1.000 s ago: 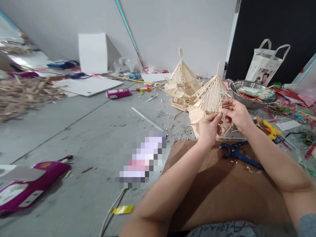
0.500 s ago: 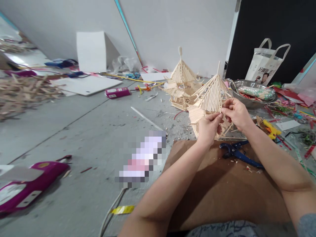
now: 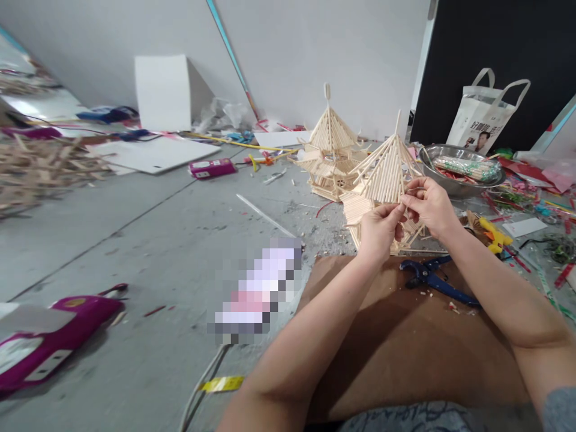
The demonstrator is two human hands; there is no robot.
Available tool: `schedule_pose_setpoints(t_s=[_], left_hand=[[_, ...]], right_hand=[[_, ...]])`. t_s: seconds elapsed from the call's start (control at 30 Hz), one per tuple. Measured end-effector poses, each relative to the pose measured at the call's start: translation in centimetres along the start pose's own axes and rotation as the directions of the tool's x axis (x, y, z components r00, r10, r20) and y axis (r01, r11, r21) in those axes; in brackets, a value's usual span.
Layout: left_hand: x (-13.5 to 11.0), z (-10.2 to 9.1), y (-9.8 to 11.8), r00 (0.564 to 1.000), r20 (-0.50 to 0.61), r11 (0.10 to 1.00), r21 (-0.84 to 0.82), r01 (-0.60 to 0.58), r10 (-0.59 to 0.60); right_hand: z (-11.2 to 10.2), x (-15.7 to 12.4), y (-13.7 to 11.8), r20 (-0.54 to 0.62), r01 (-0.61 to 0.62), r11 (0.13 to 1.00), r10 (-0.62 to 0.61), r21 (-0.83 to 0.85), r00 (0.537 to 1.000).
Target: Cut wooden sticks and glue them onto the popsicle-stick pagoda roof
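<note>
A model pavilion of thin wooden sticks (image 3: pixel 387 180) stands in front of me, with a pointed roof of slanting sticks and a wider tier below. My left hand (image 3: pixel 380 228) is closed in a pinch just under the roof's lower edge, and what lies in its fingertips is hidden. Touching those fingertips, my right hand (image 3: pixel 427 207) pinches the low end of a wooden stick (image 3: pixel 402 189) at a roof corner. Behind and to the left is a second stick pavilion (image 3: pixel 332 135) with a similar roof and a looped tip.
Blue pliers (image 3: pixel 432 279) lie on a brown board (image 3: pixel 405 354). Nearby are a yellow glue gun (image 3: pixel 495 235), a metal bowl (image 3: pixel 456 189) holding packed sticks, and a white bag (image 3: pixel 479 120). Left are a blurred-out device (image 3: pixel 261 288) with a cable, magenta tools (image 3: pixel 67 327) and a stick pile (image 3: pixel 49 168).
Both hands keep their pinch at the roof's lower edge, with only a slight shift of the fingers. The whole view has slid a little; the pavilions stand as before.
</note>
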State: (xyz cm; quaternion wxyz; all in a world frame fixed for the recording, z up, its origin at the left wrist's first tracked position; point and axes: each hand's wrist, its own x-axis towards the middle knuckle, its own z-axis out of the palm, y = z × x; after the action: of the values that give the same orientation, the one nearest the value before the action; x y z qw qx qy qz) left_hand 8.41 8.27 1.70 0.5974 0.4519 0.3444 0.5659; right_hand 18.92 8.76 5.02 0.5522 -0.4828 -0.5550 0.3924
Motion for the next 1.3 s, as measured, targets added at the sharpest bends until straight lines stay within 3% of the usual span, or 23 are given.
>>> schedule_pose_setpoints(t_s=[0.23, 0.47, 0.7, 0.83, 0.97, 1.03, 1.17, 1.3], left_hand=[[0.0, 0.0, -0.1, 1.000, 0.014, 1.000, -0.003, -0.003, 0.003], [0.0, 0.1, 0.0, 1.000, 0.010, 0.999, -0.037, 0.002, -0.001], [0.1, -0.2, 0.0, 0.999, 0.034, 1.000, -0.021, 0.001, 0.000], [0.1, -0.6, 0.3, 0.997, 0.004, 0.979, 0.190, -0.071, 0.072], [0.1, -1.0, 0.6, 0.978, -0.020, 0.877, 0.448, -0.175, 0.206], [0.2, -1.0, 0.6, 0.982, -0.022, 0.897, 0.412, -0.160, 0.186], [0.3, -0.7, 0.5, 1.000, 0.000, 0.992, 0.126, 0.011, -0.011], [0.3, -0.5, 0.6, 0.992, 0.041, 0.990, -0.062, 0.124, -0.122]], right_hand=[[0.1, 0.1, 0.5, -0.013, 0.084, 0.996, -0.084, -0.019, 0.996], [0.2, 0.1, 0.6, -0.069, 0.120, 0.979, -0.133, -0.163, 0.989], [0.1, 0.1, 0.4, -0.069, 0.062, 0.993, -0.069, -0.100, 0.995], [0.2, 0.2, 0.4, -0.052, 0.036, 0.999, -0.037, -0.018, 0.998], [0.1, 0.3, 0.2, -0.056, 0.025, 1.000, -0.024, 0.006, 0.998], [0.0, 0.2, 0.1, -0.041, 0.022, 1.000, -0.023, -0.006, 0.999], [-0.1, 0.0, -0.3, 0.001, 0.008, 1.000, -0.008, -0.026, 1.000], [-0.2, -0.3, -0.4, 0.001, -0.003, 1.000, 0.003, -0.026, 1.000]])
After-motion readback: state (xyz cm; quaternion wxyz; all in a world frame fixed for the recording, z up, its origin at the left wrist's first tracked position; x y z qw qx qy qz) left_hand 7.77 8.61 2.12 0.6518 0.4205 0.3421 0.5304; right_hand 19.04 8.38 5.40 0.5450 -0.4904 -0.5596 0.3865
